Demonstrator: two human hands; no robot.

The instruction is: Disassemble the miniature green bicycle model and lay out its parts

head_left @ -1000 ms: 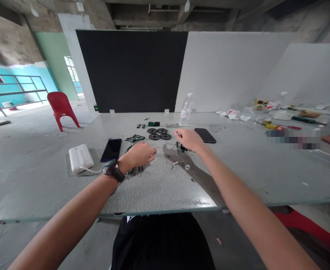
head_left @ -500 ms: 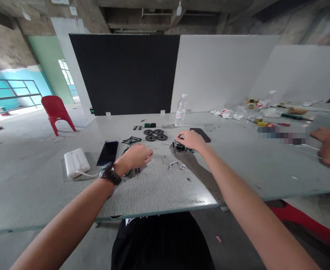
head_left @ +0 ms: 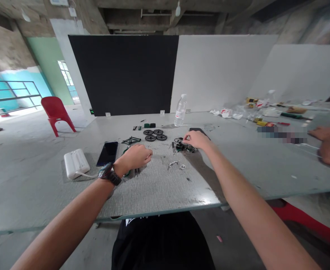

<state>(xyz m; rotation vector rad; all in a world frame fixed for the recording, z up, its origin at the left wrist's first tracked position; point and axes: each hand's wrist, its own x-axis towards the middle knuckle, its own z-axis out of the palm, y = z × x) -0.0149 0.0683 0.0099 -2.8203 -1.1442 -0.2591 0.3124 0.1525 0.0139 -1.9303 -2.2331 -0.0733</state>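
My left hand [head_left: 138,155] is closed above the table, and what its fingers hold, if anything, is too small to make out. Beneath it some green and dark parts [head_left: 137,171] are partly hidden. My right hand [head_left: 195,138] is over a pile of small dark and green parts [head_left: 185,147], with its fingertips pinched together at the pile's upper edge; anything between them cannot be made out. Several black spoked wheels [head_left: 155,135] lie between and beyond my hands. A dark frame [head_left: 131,140] lies beyond my left hand. Silvery pieces [head_left: 173,164] and a small ring [head_left: 183,167] lie nearer me.
On the left are a phone [head_left: 107,153] and a white power bank [head_left: 76,164] with a cable. Behind my right hand lies another dark phone [head_left: 200,131]. A water bottle [head_left: 180,110] stands near the partition. At the right, another person's hands [head_left: 329,144] are near scattered items.
My right hand has moved slightly to the right, uncovering more of the pile's upper part, including a round piece. My left hand has stayed nearly still.
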